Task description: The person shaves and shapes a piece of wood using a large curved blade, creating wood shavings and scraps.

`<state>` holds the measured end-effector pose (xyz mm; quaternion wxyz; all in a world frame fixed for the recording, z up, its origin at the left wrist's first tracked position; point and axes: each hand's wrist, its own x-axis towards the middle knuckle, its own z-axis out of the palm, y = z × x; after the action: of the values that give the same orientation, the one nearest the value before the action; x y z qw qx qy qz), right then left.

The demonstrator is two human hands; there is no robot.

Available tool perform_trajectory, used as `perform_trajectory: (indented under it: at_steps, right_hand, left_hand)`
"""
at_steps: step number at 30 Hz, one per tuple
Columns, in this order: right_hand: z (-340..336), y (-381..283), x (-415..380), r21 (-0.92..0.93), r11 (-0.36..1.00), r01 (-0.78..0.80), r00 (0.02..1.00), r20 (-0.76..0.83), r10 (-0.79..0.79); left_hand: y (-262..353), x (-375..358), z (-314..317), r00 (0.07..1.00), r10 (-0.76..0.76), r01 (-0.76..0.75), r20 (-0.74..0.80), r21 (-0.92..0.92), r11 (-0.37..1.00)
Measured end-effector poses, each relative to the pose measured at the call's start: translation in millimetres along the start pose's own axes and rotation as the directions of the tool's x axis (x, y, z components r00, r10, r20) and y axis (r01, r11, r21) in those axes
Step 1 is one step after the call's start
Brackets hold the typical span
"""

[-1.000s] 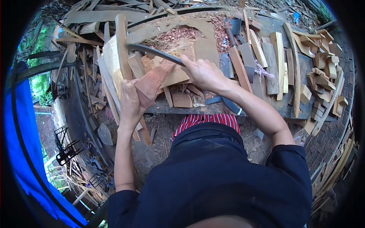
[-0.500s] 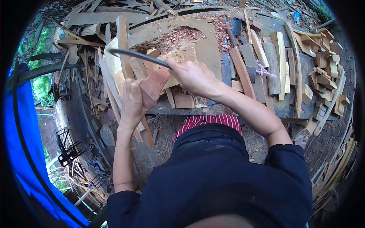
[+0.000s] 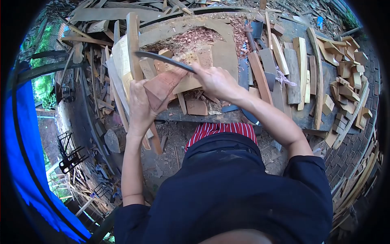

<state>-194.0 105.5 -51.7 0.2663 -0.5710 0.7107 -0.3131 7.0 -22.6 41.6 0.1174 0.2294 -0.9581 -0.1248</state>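
Note:
My left hand (image 3: 139,106) is wrapped around the lower left end of a reddish-brown, angular wooden block (image 3: 163,86), which it holds tilted over the bench. My right hand (image 3: 218,84) is closed around the near end of a long dark blade (image 3: 165,60); the grip is hidden inside the fist. The blade stretches left from the fist, passing above the upper end of the block. Whether the two touch cannot be made out. Behind them lies a worn wooden chopping base (image 3: 221,53) with a hollow full of reddish shavings (image 3: 199,35).
On the bench's right side lie wooden strips (image 3: 259,77), a saw blade (image 3: 243,73) and a hammer-like tool (image 3: 248,37). Cut wooden blocks (image 3: 347,89) are heaped at the far right. Upright boards (image 3: 133,49) stand just left of the work. A blue tarp (image 3: 24,150) hangs at left.
The blade has swung down slightly, its far end lower and no longer blurred. The right hand has shifted a little right and down; the block has turned slightly in my left hand.

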Motion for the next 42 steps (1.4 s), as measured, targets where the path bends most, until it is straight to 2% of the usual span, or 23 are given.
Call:
perform_trajectory:
  at_steps: [1, 3, 5, 6, 7, 9, 11, 13, 15, 16, 17, 19, 22, 23, 25, 26, 29, 31, 32, 34, 35, 38, 42]
  right_hand:
    - [-14.3, -21.5, 2.6, 0.058, 0.997, 0.048, 0.997, -0.055, -0.045]
    - [-40.2, -58.5, -0.8, 0.114, 0.989, 0.095, 0.991, -0.107, -0.083]
    - [-57.6, -82.0, -3.5, 0.201, 0.954, 0.224, 0.923, -0.359, -0.141]
    - [-62.6, -84.4, -5.7, 0.243, 0.945, 0.219, 0.923, -0.365, -0.12]
    - [-53.5, -76.8, -7.0, 0.244, 0.944, 0.222, 0.924, -0.363, -0.123]
    - [-14.1, -43.0, -12.8, 0.037, 0.999, -0.011, 1.0, 0.002, 0.01]
    - [13.3, 0.7, -16.4, 0.01, 1.0, -0.004, 1.0, -0.021, 0.004]
    - [0.1, -3.1, -12.9, -0.015, 0.999, -0.036, 0.999, 0.021, 0.037]
    - [-18.1, -22.1, -13.2, 0.096, 0.994, -0.046, 0.999, 0.013, 0.044]
    - [-27.0, -33.9, -9.8, 0.126, 0.991, 0.04, 0.998, -0.054, -0.034]
    - [-42.6, -50.6, -6.2, 0.129, 0.991, 0.033, 0.998, -0.051, -0.027]
    - [-67.7, -79.6, -2.7, 0.254, 0.943, 0.215, 0.943, -0.305, -0.132]
    - [-57.1, -78.1, -4.6, 0.243, 0.94, 0.238, 0.921, -0.365, -0.139]
    - [-39.0, -65.8, -6.9, 0.244, 0.938, 0.246, 0.92, -0.363, -0.147]
    - [2.7, -35.8, -12.9, 0.123, 0.99, 0.068, 0.997, -0.031, -0.065]
    - [0.7, -33.9, -7.9, 0.122, 0.99, 0.074, 0.997, -0.038, -0.07]
    - [-13.1, -49.2, -3.0, 0.06, 0.988, 0.14, 0.988, -0.07, -0.136]
    - [-41.5, -71.9, 1.9, 0.147, 0.956, 0.252, 0.941, -0.268, -0.207]
    - [-55.5, -81.4, -0.1, 0.149, 0.958, 0.244, 0.945, -0.26, -0.2]
    - [-76.4, -95.9, 0.1, 0.208, 0.928, 0.31, 0.855, -0.488, -0.176]
    - [-71.0, -92.7, -0.8, 0.204, 0.927, 0.316, 0.855, -0.485, -0.185]
    - [-1.0, -40.4, -13.8, 0.019, 0.993, 0.113, 0.985, -0.136, -0.109]
    - [-2.8, -43.7, -10.4, 0.014, 0.994, 0.105, 0.992, -0.069, -0.104]
  left_hand:
    - [2.5, 2.6, 0.8, 1.0, -0.003, 0.003, 0.001, 0.0, 1.0]
    - [7.2, 5.6, 3.8, 0.978, -0.189, 0.19, -0.083, 0.0, 0.982]
    - [7.2, 9.4, 5.5, 0.961, -0.262, 0.26, -0.088, -0.041, 0.965]
    - [7.4, 10.3, 4.8, 0.94, -0.329, 0.323, -0.091, -0.08, 0.943]
    - [9.6, 11.4, 3.7, 0.939, -0.332, 0.326, -0.092, -0.078, 0.942]
    - [16.0, 16.2, 2.8, 0.962, -0.258, 0.267, -0.085, 0.119, 0.956]
    - [4.3, 9.4, 4.0, 0.965, -0.244, 0.252, -0.093, 0.089, 0.964]
    - [2.0, 6.8, 4.6, 0.936, -0.341, 0.338, -0.092, -0.051, 0.94]
    - [5.4, 9.1, 4.4, 0.94, -0.332, 0.33, -0.075, -0.045, 0.943]
    - [6.8, 11.0, 4.6, 0.945, -0.321, 0.319, -0.067, -0.037, 0.947]
    - [6.0, 11.2, 5.7, 0.945, -0.321, 0.319, -0.06, -0.039, 0.947]
    - [3.0, 10.7, 5.2, 0.945, -0.323, 0.322, -0.054, -0.027, 0.946]
    - [-0.2, 8.1, 4.0, 0.944, -0.323, 0.321, -0.064, -0.035, 0.946]
    - [-3.0, 5.4, 4.3, 0.942, -0.327, 0.326, -0.07, -0.032, 0.945]
    - [-8.0, 0.6, 5.4, 0.956, -0.29, 0.286, -0.035, -0.093, 0.954]
    - [-3.4, 0.2, 4.3, 0.962, -0.258, 0.25, -0.088, -0.091, 0.964]
    - [-6.1, 2.8, 0.0, 0.957, -0.289, 0.287, -0.028, -0.073, 0.955]
    - [-7.1, 2.6, 3.7, 0.958, -0.285, 0.281, -0.03, -0.108, 0.954]
    - [-6.6, -1.0, 5.4, 0.956, -0.293, 0.287, -0.028, -0.136, 0.948]
    - [-7.1, -0.3, 6.4, 0.95, -0.311, 0.302, -0.038, -0.161, 0.94]
    - [-7.9, 1.2, 5.7, 0.944, -0.324, 0.31, -0.055, -0.181, 0.933]
    - [-5.1, -0.6, 5.9, 0.956, -0.288, 0.283, -0.057, -0.076, 0.956]
    - [-2.2, -1.2, 1.1, 0.963, -0.266, 0.263, -0.052, -0.068, 0.963]
